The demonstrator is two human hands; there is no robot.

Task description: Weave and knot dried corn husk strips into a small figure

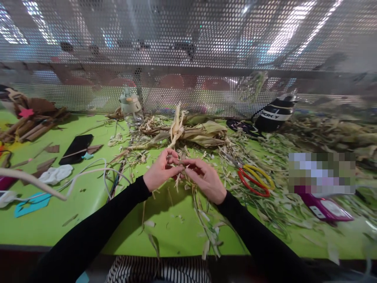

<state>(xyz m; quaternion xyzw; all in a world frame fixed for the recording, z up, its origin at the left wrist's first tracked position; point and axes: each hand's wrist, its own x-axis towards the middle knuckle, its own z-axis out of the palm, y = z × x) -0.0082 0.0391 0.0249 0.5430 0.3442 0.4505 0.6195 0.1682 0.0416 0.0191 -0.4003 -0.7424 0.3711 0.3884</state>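
At the middle of the table, my left hand and my right hand meet fingertip to fingertip. Both are closed in a pinch on a thin strip of dried corn husk, whose frayed ends show below the fingers. The exact spot they pinch is partly hidden by the fingers. Just beyond them a pale, folded corn husk piece points upward; whether it joins the strip I cannot tell. Behind it lies a pile of larger dry husks. Scissors with red and yellow handles rest to the right of my right hand.
Husk scraps litter the green table, thickest at the right. A clear bottle, a black bottle and a perforated metal screen stand behind. A phone, white cables and a magenta device lie at the sides.
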